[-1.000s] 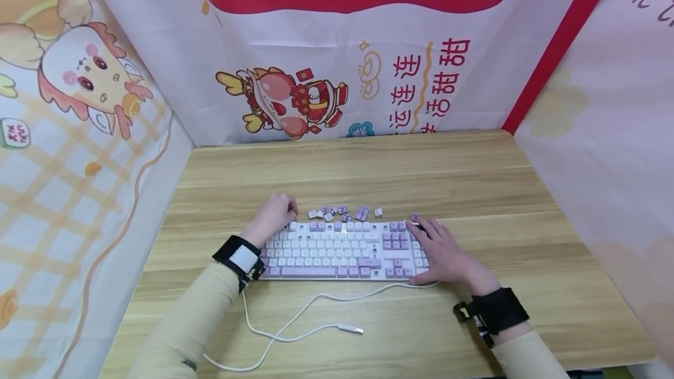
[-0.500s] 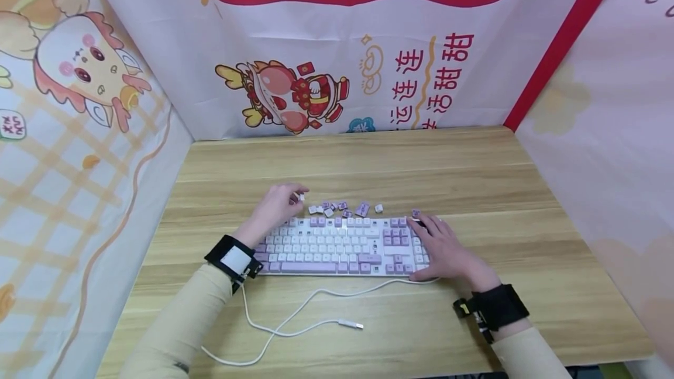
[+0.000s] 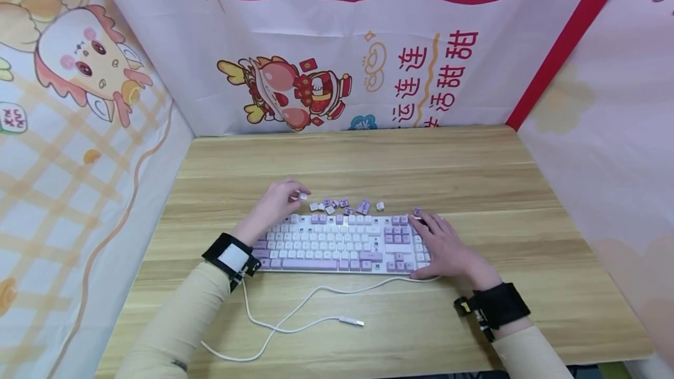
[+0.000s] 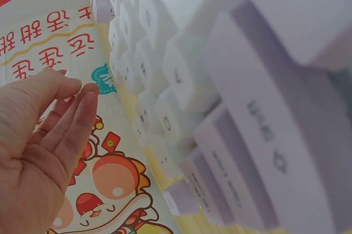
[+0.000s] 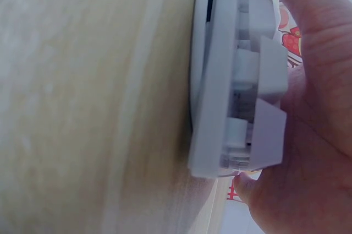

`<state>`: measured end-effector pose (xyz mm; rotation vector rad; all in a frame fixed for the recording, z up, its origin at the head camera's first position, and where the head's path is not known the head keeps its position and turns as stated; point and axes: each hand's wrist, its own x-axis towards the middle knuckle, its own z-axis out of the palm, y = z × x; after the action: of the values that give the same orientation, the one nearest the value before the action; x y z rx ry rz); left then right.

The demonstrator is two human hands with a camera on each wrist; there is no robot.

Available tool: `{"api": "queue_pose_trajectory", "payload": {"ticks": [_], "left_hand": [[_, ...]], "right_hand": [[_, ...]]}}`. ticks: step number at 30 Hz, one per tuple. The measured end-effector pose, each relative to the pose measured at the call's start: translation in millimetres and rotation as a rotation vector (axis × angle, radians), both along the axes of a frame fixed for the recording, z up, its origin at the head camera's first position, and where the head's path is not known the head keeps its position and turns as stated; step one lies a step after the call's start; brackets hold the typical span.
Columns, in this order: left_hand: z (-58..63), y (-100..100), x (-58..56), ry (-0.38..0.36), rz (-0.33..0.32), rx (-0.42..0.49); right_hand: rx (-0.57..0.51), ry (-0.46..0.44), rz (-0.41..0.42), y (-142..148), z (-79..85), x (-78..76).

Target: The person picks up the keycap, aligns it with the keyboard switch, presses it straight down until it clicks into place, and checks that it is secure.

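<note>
A white and lilac keyboard (image 3: 316,245) lies on the table, with several bare switch spots in its top row and right part. Just behind its rear left part, my left hand (image 3: 271,206) pinches a small white keycap (image 3: 302,196) between thumb and fingertips. In the left wrist view, that hand's thumb (image 4: 60,84) and forefinger come together; the keycap cannot be made out there. My right hand (image 3: 444,250) grips the keyboard's right end, thumb at the near edge and fingers at the far edge. Loose white and lilac keycaps (image 3: 363,207) lie behind the keyboard.
A white USB cable (image 3: 316,289) loops across the table in front of the keyboard, its plug (image 3: 350,321) near the middle. One lilac keycap (image 3: 418,211) lies by my right fingertips. Printed cloth walls (image 3: 295,34) border the wooden table (image 3: 421,162) at the back and sides.
My left hand has moved from the keyboard's rear left edge slightly away and up, and a white keycap now shows in its fingertips. The right hand stays on the keyboard. The head view shifts slightly.
</note>
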<state>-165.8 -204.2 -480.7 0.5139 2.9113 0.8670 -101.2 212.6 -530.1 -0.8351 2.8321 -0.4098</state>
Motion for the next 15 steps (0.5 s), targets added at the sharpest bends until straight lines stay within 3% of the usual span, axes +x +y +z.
{"api": "queue_pose_trajectory", "payload": {"ticks": [15], "left_hand": [[-0.3, -3.7, -0.9, -0.021, 0.017, 0.034]], "right_hand": [[-0.01, 0.002, 0.003, 0.4, 0.5, -0.2]]}}
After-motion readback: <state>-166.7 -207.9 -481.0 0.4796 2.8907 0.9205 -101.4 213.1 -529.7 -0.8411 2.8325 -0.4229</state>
